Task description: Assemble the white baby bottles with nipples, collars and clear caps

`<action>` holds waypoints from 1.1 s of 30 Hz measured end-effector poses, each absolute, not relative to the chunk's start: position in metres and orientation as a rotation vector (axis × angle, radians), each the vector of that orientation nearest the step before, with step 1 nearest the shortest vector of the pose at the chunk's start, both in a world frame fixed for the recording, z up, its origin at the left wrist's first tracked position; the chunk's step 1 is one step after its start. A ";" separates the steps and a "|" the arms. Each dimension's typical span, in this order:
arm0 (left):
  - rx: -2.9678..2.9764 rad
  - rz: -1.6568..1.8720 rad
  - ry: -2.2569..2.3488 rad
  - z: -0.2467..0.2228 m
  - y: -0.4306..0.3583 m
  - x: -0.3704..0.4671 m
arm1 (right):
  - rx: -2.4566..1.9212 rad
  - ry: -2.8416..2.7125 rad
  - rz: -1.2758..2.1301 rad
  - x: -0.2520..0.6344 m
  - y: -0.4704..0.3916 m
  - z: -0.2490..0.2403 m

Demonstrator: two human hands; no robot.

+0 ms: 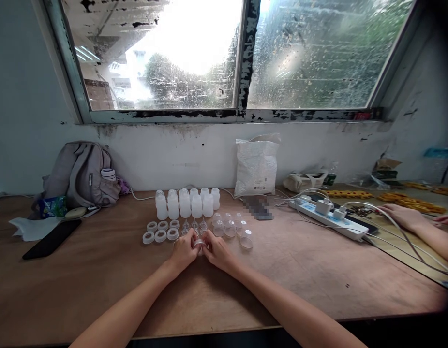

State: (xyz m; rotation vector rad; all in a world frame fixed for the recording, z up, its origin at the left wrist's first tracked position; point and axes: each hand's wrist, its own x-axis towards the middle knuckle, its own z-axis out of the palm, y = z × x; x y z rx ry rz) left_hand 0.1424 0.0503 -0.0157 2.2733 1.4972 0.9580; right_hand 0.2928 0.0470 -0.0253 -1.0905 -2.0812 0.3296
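Observation:
My left hand [184, 249] and my right hand [217, 249] meet over the table, their fingers closed around a translucent screw ring [199, 242] from both sides. Whether a teat sits inside that ring I cannot tell. Just beyond my fingers stand several clear bottle teats [202, 225], partly covered by the hands. To their left, white screw rings [160, 236] lie in rows. Clear domed caps [246, 240] stand in rows to the right. Behind all these is a block of frosted baby bottles [185, 208], upright and close together.
A black phone [52, 239], a white sheet [33, 228] and a grey backpack [81, 174] are at the left. Behind the caps leans a white bag [256, 166]. A power strip [329, 218] with trailing cables lies right, near another person's hand [400, 217] and yellow parts [409, 200].

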 end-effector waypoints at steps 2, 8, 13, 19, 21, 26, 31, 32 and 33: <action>2.301 0.929 1.533 -0.017 0.051 0.142 | -1.067 -2.111 0.293 0.292 0.046 -0.027; 2.325 0.879 1.579 -0.016 0.055 0.141 | -1.044 -2.093 0.306 0.290 0.038 -0.022; 2.370 0.886 1.576 -0.018 0.054 0.141 | -1.026 -2.050 0.412 0.292 0.033 -0.017; 2.278 1.147 1.414 -0.020 0.064 0.130 | -1.008 -1.738 0.744 0.289 0.036 -0.015; 2.229 1.182 1.363 -0.020 0.068 0.127 | -0.992 -1.630 0.884 0.288 0.037 -0.015; 2.280 1.082 1.340 -0.021 0.070 0.127 | -0.965 -1.664 0.913 0.287 0.042 -0.018; 2.342 1.004 1.330 -0.018 0.066 0.127 | -1.066 -1.656 0.761 0.291 0.048 -0.020; 2.356 0.987 1.308 -0.016 0.065 0.126 | -1.097 -1.647 0.724 0.293 0.049 -0.019; 2.375 0.971 1.282 -0.014 0.064 0.126 | -1.126 -1.638 0.688 0.295 0.050 -0.018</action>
